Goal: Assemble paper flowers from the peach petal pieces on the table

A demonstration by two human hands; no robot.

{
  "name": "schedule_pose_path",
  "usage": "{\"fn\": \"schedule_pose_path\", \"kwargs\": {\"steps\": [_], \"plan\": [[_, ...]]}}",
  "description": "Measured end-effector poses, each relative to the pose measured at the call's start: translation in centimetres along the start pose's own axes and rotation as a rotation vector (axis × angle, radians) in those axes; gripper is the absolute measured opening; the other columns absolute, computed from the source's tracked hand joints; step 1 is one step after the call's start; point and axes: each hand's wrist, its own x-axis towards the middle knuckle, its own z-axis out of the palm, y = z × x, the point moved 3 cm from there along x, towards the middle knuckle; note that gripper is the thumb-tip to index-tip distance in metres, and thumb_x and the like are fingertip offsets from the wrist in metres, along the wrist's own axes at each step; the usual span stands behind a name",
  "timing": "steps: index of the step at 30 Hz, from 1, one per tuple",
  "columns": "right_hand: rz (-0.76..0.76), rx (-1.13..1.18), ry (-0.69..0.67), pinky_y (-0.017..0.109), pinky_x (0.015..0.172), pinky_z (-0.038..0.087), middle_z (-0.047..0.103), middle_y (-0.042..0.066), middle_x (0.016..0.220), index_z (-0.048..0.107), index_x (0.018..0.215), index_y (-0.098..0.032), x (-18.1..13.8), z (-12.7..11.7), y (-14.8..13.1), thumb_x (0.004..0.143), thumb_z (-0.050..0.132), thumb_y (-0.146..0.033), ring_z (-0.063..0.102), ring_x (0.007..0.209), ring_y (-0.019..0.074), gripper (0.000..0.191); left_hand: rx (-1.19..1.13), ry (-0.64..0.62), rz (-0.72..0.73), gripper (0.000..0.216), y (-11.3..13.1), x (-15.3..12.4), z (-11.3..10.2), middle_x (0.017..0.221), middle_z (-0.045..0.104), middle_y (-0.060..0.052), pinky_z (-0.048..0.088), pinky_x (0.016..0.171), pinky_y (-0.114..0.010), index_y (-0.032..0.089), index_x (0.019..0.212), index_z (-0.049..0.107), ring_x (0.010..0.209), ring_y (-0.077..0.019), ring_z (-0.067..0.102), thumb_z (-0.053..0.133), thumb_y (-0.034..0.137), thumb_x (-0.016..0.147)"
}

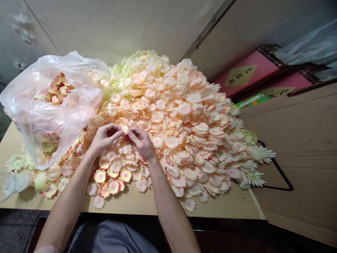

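Between my two hands is a small artificial flower piece (125, 129), pale yellow with pinkish-red petal tips. My left hand (106, 137) pinches its left edge between thumb and fingers. On the other side my right hand (140, 140) grips it the same way. Both hands are just above a large heap of similar flower pieces (171, 140), cream and pale pink with jagged petals. Several yellow pieces with red tips (113, 186) lie below my hands, near the table's front edge.
A translucent plastic bag (81, 102) holding more flower pieces stands at the left. A clear cup (10, 184) lies at the left edge of the wooden table (221, 209). Cardboard (297, 158) and pink boxes (252, 68) border the right; a wall (118, 28) rises behind.
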Motion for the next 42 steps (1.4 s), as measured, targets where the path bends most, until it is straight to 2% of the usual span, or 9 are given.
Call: {"fn": "schedule_pose_path", "kwargs": {"steps": [6,20,26,33,38,42], "plan": [[0.021,-0.005,-0.008,0.024,0.061,0.043,0.057,-0.001,0.074,0.067,0.084,-0.023,0.1,0.0,0.0,0.086,0.064,-0.049,0.05,0.066,0.0125,0.026,-0.002,-0.024,0.032,0.032,-0.1,0.0,-0.1,0.082,0.068,-0.006,0.048,0.07,-0.025,0.013,0.086,0.069,0.073,-0.0137,0.06,0.078,0.042,0.075],[0.023,-0.034,-0.035,0.024,0.06,0.043,0.056,-0.002,0.071,0.066,0.087,-0.022,0.0,0.1,-0.2,0.088,0.062,-0.049,0.051,0.063,0.0119,0.027,0.062,-0.04,-0.045,0.036,0.6,-0.2,-0.2,0.064,0.057,0.001,0.033,0.047,-0.021,0.014,0.081,0.067,0.051,-0.0075,0.042,0.072,0.049,0.078],[-0.003,-0.038,-0.059,0.027,0.067,0.048,0.063,0.0,0.079,0.066,0.09,-0.022,-0.1,0.5,-0.3,0.08,0.073,-0.045,0.057,0.071,0.0145,0.026,0.072,-0.028,-0.046,0.035,0.9,-0.3,-0.2,0.058,0.054,0.002,0.034,0.046,-0.022,0.015,0.078,0.068,0.049,-0.008,0.042,0.073,0.05,0.077],[0.006,-0.04,-0.051,0.025,0.065,0.046,0.061,-0.001,0.077,0.066,0.089,-0.021,-0.2,0.4,-0.4,0.083,0.069,-0.042,0.056,0.069,0.0124,0.022,0.071,-0.05,-0.056,0.036,0.8,-0.3,-0.2,0.062,0.05,0.003,0.033,0.049,-0.021,0.015,0.078,0.063,0.053,-0.0077,0.041,0.069,0.05,0.081],[0.067,0.089,0.068,0.023,0.06,0.046,0.059,-0.003,0.073,0.061,0.086,-0.022,0.2,-0.2,0.2,0.082,0.069,-0.045,0.054,0.061,0.0103,0.025,-0.017,0.013,-0.032,0.035,0.3,-0.2,-0.5,0.073,0.05,0.002,0.042,0.059,-0.02,0.017,0.084,0.056,0.063,-0.0089,0.047,0.064,0.051,0.085],[0.096,0.206,0.191,0.022,0.05,0.043,0.055,-0.005,0.068,0.055,0.082,-0.022,0.7,-0.6,0.6,0.08,0.067,-0.043,0.051,0.053,0.009,0.024,-0.046,0.089,0.009,0.039,-0.4,0.2,-0.8,0.073,0.048,0.002,0.045,0.061,-0.022,0.018,0.083,0.053,0.062,-0.0094,0.048,0.064,0.055,0.083]]}}
